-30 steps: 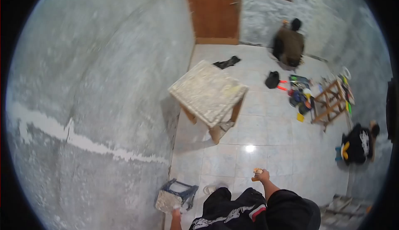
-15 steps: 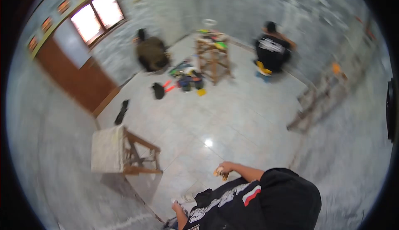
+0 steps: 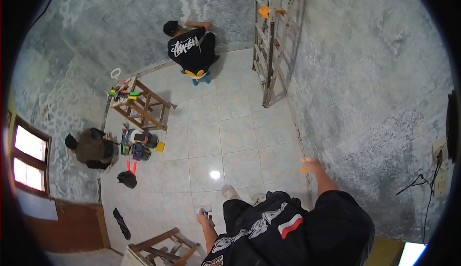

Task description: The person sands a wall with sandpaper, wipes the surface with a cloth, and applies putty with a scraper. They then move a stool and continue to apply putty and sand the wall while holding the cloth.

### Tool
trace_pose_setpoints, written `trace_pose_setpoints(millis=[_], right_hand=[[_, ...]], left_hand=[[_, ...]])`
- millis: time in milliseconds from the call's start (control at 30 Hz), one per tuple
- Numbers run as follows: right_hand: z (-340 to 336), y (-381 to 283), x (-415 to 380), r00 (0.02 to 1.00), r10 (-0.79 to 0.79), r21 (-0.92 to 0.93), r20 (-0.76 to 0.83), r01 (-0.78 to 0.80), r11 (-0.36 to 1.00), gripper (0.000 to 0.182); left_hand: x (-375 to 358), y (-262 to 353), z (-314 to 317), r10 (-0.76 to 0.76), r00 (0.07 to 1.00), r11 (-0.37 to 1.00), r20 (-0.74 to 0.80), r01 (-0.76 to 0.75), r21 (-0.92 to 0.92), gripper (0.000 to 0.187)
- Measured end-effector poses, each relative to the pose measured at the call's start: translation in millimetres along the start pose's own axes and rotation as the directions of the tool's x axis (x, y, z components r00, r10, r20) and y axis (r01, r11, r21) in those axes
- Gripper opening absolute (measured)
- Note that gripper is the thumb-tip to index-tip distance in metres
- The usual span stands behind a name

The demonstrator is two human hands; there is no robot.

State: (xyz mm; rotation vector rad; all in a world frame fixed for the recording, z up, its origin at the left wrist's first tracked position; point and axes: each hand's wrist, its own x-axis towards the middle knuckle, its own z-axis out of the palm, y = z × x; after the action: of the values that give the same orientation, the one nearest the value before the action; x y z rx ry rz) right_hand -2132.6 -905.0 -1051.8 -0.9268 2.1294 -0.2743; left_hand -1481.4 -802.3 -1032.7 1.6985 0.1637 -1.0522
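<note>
The person [image 3: 288,235] has turned: the right hand [image 3: 313,164], curled round an orange tool [image 3: 304,170], is now near the wall [image 3: 365,98]. The left hand [image 3: 205,219] grips a pale block [image 3: 206,207] above the floor [image 3: 204,146]; careless swinging could scrape the right.

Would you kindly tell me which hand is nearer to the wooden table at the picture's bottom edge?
Left: the left hand is close by, above and right of the wooden table in the picture; the right hand is farther off, out by the right-hand wall.
</note>
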Motion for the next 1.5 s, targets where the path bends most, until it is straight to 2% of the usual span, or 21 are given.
trace_pose_setpoints(millis=[67, 100, 133, 200, 233, 300, 333, 367, 433, 500, 533, 600, 633, 700, 767, 967, 1067, 1233, 1300, 1367, 1500], right_hand=[[44, 86, 5, 0.977, 0.215, -0.156, -0.013, -0.214, 0.964, 0.068], [104, 180, 37, 0.998, 0.046, -0.347, 0.030, -0.032, 0.937, 0.073], [73, 125, -59, 0.961, -0.170, -0.473, 0.220, 0.257, 0.843, 0.065], [132, 152, -111, 0.913, -0.331, -0.493, 0.240, 0.408, 0.769, 0.041], [155, 157, -138, 0.959, -0.063, -0.549, 0.275, 0.211, 0.809, 0.045], [190, 148, -188, 0.949, 0.066, -0.115, 0.307, -0.032, 0.993, 0.045], [216, 146, -204, 0.919, 0.253, 0.034, 0.303, -0.276, 0.961, 0.046], [251, 138, -197, 0.707, 0.639, 0.032, 0.303, -0.678, 0.734, 0.049], [260, 112, -193, 0.742, 0.645, -0.044, 0.186, -0.649, 0.760, 0.057], [273, 130, -163, 0.968, 0.157, -0.054, 0.196, -0.149, 0.987, 0.064], [208, 25, -207, 0.947, 0.322, 0.048, -0.003, -0.322, 0.946, 0.066], [212, 63, -165, 0.953, -0.265, -0.125, -0.144, 0.248, 0.961, 0.052], [198, 70, -151, 0.810, -0.563, -0.243, -0.166, 0.520, 0.819, 0.046], [132, -15, -190, 0.826, -0.177, 0.165, -0.535, 0.307, 0.937, 0.022], [73, -67, -221, 0.744, -0.067, 0.134, -0.665, 0.207, 0.969, 0.037], [-97, -109, -276, 0.262, -0.283, -0.287, -0.923, 0.026, 0.958, 0.035], [-187, -127, -310, -0.037, -0.360, -0.352, -0.932, -0.148, 0.924, 0.038], [-336, -43, -359, -0.372, -0.610, -0.462, -0.700, -0.415, 0.784, 0.036], [-385, -27, -361, -0.360, -0.685, -0.434, -0.634, -0.567, 0.700, 0.035], [-408, 36, -333, -0.363, -0.629, -0.104, -0.688, -0.808, 0.580, 0.035], [-441, 54, -291, -0.469, -0.670, -0.167, -0.575, -0.735, 0.657, 0.035]], left_hand=[[30, 14, -12, -0.047, 0.999, 0.999, -0.005, 0.048, 0.020, 0.012], [52, 22, -29, -0.095, 0.995, 0.994, -0.035, 0.097, 0.059, 0.016], [75, 28, -47, -0.142, 0.988, 0.984, -0.065, 0.148, 0.095, 0.022], [100, 58, -75, -0.198, 0.973, 0.952, -0.121, 0.220, 0.215, 0.026], [109, 77, -85, -0.221, 0.965, 0.926, -0.139, 0.252, 0.281, 0.028], [126, 114, -96, -0.231, 0.959, 0.875, -0.163, 0.279, 0.397, 0.033], [138, 129, -94, -0.226, 0.961, 0.853, -0.160, 0.274, 0.444, 0.035], [150, 142, -85, -0.208, 0.968, 0.834, -0.143, 0.251, 0.492, 0.037], [177, 161, -57, -0.146, 0.985, 0.802, -0.087, 0.169, 0.573, 0.041], [198, 169, -16, -0.060, 0.998, 0.756, -0.002, 0.047, 0.653, 0.046], [220, 165, 7, 0.025, 0.998, 0.705, 0.053, -0.055, 0.707, 0.042], [241, 170, 63, 0.097, 0.976, 0.618, 0.195, -0.212, 0.757, 0.034], [242, 178, 102, 0.088, 0.955, 0.595, 0.283, -0.278, 0.754, 0.031], [260, 168, 177, 0.031, 0.869, 0.699, 0.493, -0.371, 0.611, 0.049], [228, 163, 254, -0.014, 0.787, 0.650, 0.616, -0.461, 0.604, 0.046], [93, 118, 386, -0.136, 0.428, 0.550, 0.893, -0.717, 0.428, 0.024], [63, 63, 407, -0.253, 0.259, 0.627, 0.932, -0.689, 0.362, 0.022], [-9, 39, 418, -0.414, 0.302, 0.625, 0.859, -0.591, 0.509, 0.026], [-15, 20, 410, -0.403, 0.466, 0.543, 0.788, -0.571, 0.616, 0.029], [5, -13, 411, -0.310, 0.515, 0.593, 0.799, -0.553, 0.586, 0.032], [-9, -2, 453, -0.186, 0.434, 0.590, 0.882, -0.668, 0.453, 0.031]])
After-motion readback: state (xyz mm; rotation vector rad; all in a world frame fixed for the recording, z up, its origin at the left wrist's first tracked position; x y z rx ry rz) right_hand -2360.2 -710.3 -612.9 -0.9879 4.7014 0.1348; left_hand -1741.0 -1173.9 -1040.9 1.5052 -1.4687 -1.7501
